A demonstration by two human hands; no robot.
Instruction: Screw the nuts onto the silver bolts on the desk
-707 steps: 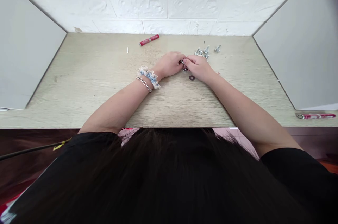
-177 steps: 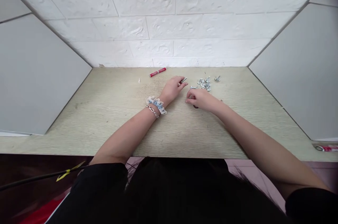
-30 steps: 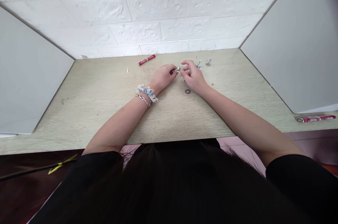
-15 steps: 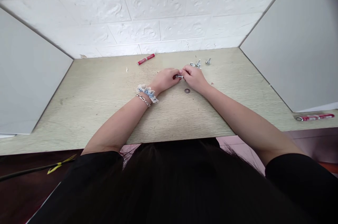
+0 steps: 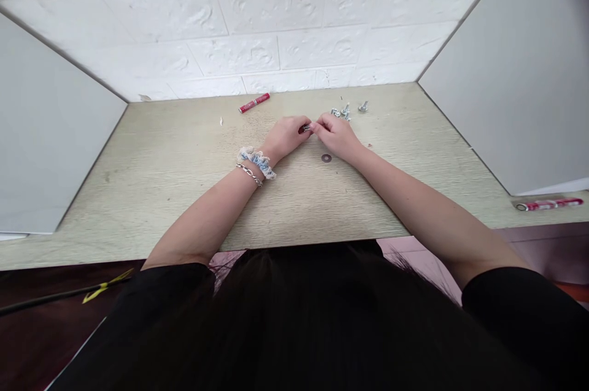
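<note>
I have the bolt right between my two hands, over the table: a slim, bright silver bit of metal lying nearly along the 9-to-3 line, with only a short stretch of it showing. My left hand comes in from 8 o'clock, thumb and fingers curled tight around it; my right hand comes from 4 o'clock, thumb and forefinger pinching its 3 o'clock end, and my fingertips cover whatever sits there. Counting from the bolt, with the wall at 12, a flat dark washer lies near at 5 o'clock. The pile of shiny bolts is at 2, partly hidden behind my right knuckles, and one loose bolt rests just beyond it, its shank tipped upward. A red tube with a silvery band lies at 10 and another red tube well off between 3 and 4; I can't tell what, if anything, is in them. A white scrap lies at 9.
</note>
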